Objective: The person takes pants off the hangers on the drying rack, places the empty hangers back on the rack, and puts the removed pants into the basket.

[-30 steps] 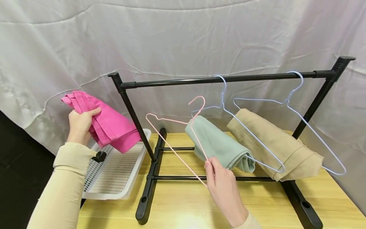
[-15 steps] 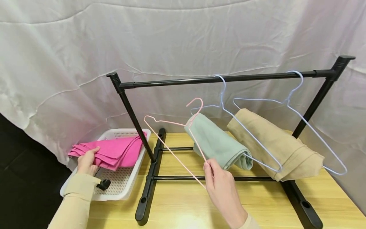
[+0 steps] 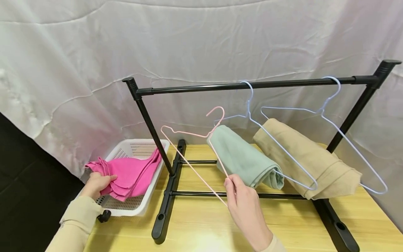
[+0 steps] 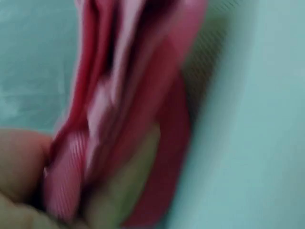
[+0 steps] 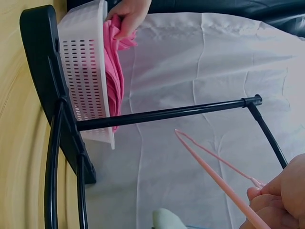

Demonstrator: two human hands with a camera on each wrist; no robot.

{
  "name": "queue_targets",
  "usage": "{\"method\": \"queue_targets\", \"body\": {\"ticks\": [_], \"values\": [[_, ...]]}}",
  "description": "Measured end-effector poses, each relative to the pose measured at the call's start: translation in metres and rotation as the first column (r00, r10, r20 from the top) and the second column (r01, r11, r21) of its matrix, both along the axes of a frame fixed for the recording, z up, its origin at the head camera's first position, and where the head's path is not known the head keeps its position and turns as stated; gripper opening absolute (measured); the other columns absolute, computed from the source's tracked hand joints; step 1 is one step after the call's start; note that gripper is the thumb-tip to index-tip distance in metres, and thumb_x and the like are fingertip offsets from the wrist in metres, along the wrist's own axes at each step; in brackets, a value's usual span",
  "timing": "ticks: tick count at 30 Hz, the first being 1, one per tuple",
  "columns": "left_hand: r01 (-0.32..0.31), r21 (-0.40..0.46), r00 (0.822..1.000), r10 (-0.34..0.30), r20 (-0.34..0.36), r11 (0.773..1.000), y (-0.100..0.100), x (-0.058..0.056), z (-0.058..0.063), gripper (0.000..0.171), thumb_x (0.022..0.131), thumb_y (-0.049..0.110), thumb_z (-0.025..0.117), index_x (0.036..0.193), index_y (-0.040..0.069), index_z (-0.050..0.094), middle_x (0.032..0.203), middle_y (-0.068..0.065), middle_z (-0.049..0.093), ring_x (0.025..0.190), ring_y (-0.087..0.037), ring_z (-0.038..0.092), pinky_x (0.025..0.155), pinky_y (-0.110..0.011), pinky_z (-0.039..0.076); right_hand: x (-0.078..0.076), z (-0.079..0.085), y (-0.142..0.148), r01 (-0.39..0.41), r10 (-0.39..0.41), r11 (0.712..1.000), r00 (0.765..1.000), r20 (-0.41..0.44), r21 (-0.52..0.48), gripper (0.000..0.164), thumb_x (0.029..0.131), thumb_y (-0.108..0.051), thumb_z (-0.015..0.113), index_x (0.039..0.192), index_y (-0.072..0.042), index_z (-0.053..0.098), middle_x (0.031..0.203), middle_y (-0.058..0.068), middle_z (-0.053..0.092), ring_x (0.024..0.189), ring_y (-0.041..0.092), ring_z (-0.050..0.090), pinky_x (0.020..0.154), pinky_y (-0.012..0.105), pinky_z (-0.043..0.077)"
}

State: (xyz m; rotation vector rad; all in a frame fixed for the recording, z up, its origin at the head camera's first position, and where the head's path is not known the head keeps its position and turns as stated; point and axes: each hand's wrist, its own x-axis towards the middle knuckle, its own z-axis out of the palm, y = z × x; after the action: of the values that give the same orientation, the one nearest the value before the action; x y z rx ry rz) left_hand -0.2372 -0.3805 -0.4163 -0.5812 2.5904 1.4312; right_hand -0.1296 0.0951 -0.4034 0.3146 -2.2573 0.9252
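Note:
My left hand [image 3: 98,184] grips one end of a folded bright pink cloth [image 3: 135,175], thumb on top. The cloth lies across the white perforated basket [image 3: 143,206] at the left; in the left wrist view its folds [image 4: 128,95] bunch between thumb and fingers. In my right hand [image 3: 248,211] a pink wire hanger [image 3: 210,134] is pinched near its lower right corner, with bare bars and its hook up, off the rail. The right wrist view shows the pinching fingers [image 5: 271,200] and, beyond the rack, the basket with the other hand above it.
A black rack [image 3: 201,88] stands on the wooden table [image 3: 201,231]. From its rail hang two blue hangers, one with a pale green cloth [image 3: 245,157], the other with a tan cloth [image 3: 308,161]. The rack's left post [image 3: 151,129] rises between basket and pink hanger. A pale curtain hangs behind.
My left hand has come down with the pink cloth, from above the basket onto it, still gripping one end. The right hand and pink hanger have hardly moved. The head view has shifted slightly.

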Motion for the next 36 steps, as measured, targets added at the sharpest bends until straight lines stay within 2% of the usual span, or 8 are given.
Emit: {"method": "queue_targets", "body": {"ticks": [4,7,12,15,23,28,31,36], "values": [[0.097,-0.203,0.995,-0.090,0.042,0.974,-0.002,0.003,0.001,0.044,0.103,0.020,0.065,0.114,-0.019,0.046,0.107,-0.033,0.048,0.089,-0.029,0.062,0.072,-0.031,0.059,0.000,0.001,0.000,-0.002,0.002,1.000,1.000,0.016,-0.004,0.015,0.106,-0.007,0.063,0.093,-0.013,0.066,0.067,-0.010,0.059,0.058,0.001,0.051,0.053,0.024,0.046],[0.146,-0.287,0.989,-0.130,0.073,0.947,-0.006,0.005,0.000,0.046,0.100,0.022,0.067,0.112,-0.019,0.051,0.111,-0.037,0.053,0.097,-0.039,0.059,0.075,-0.040,0.061,0.000,0.001,0.000,-0.006,0.006,1.000,1.000,0.024,-0.006,0.015,0.107,-0.007,0.063,0.093,-0.013,0.066,0.066,-0.011,0.058,0.057,0.000,0.049,0.052,0.023,0.044],[0.234,-0.358,0.972,-0.203,0.122,0.904,-0.011,0.008,-0.004,0.037,0.098,0.024,0.071,0.096,-0.009,0.055,0.089,-0.024,0.058,0.074,-0.027,0.064,0.061,-0.037,0.062,0.000,0.001,0.001,-0.002,0.002,1.000,1.000,0.009,-0.006,0.015,0.106,-0.007,0.064,0.093,-0.013,0.066,0.066,-0.012,0.057,0.058,0.001,0.050,0.053,0.024,0.045],[0.291,-0.439,0.957,-0.252,0.147,0.850,-0.013,0.012,-0.004,0.037,0.097,0.028,0.073,0.083,-0.001,0.053,0.079,-0.015,0.056,0.067,-0.022,0.061,0.058,-0.032,0.058,0.000,0.002,0.001,-0.007,0.007,1.000,1.000,0.012,-0.005,0.016,0.107,-0.008,0.063,0.093,-0.014,0.065,0.064,-0.014,0.052,0.058,-0.001,0.046,0.053,0.023,0.042],[0.273,-0.544,0.961,-0.196,0.196,0.794,-0.014,0.024,0.012,0.049,0.091,0.042,0.081,0.084,-0.003,0.063,0.078,-0.022,0.068,0.072,-0.031,0.069,0.073,-0.046,0.058,0.000,0.003,0.002,-0.018,0.018,1.000,0.999,0.029,-0.004,0.017,0.108,-0.009,0.062,0.093,-0.015,0.065,0.064,-0.014,0.048,0.057,-0.002,0.041,0.052,0.021,0.039],[0.275,-0.593,0.956,-0.150,0.251,0.757,-0.004,0.026,0.034,0.052,0.097,0.051,0.071,0.069,0.008,0.067,0.060,-0.007,0.069,0.065,-0.025,0.069,0.066,-0.047,0.053,0.000,0.003,0.002,-0.027,0.028,1.000,0.998,0.049,-0.009,0.016,0.109,-0.009,0.061,0.095,-0.013,0.066,0.066,-0.013,0.053,0.056,-0.002,0.043,0.052,0.020,0.041],[0.259,-0.623,0.964,-0.153,0.220,0.738,0.004,0.022,0.045,0.052,0.099,0.051,0.067,0.073,0.006,0.067,0.066,-0.012,0.070,0.073,-0.033,0.068,0.064,-0.050,0.051,0.001,0.003,0.003,-0.023,0.024,1.000,0.998,0.061,-0.012,0.015,0.109,-0.010,0.062,0.095,-0.014,0.067,0.067,-0.013,0.054,0.056,-0.002,0.044,0.053,0.021,0.042],[0.200,-0.694,0.959,-0.282,-0.006,0.692,0.022,0.007,0.043,0.039,0.100,0.036,0.070,0.091,-0.002,0.072,0.095,-0.029,0.074,0.095,-0.057,0.068,0.071,-0.064,0.055,0.001,0.003,0.003,-0.013,0.014,1.000,0.997,0.073,-0.019,0.015,0.108,-0.010,0.062,0.095,-0.014,0.067,0.068,-0.012,0.059,0.056,-0.001,0.047,0.052,0.022,0.043]]}}
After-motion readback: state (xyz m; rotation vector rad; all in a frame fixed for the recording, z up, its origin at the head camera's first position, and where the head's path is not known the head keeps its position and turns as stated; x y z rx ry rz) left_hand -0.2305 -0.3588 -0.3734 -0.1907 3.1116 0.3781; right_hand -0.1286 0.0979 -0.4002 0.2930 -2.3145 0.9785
